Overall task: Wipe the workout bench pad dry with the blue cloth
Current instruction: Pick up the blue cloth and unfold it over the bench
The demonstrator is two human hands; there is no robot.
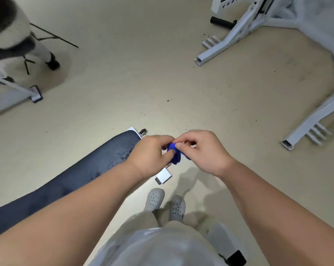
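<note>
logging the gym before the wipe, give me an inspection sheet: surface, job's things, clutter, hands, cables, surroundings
surface: floor, beige.
job's things: pad, dark, with wet-looking patches near its far end; cloth, blue, bunched, held beside the pad and not touching it.
clutter: dark specks on the floor.
hands: left hand and right hand both pinch the cloth.
cables: nothing seen.
surroundings: white rack at right; another person at upper left; grey clogs below the hands.
</note>
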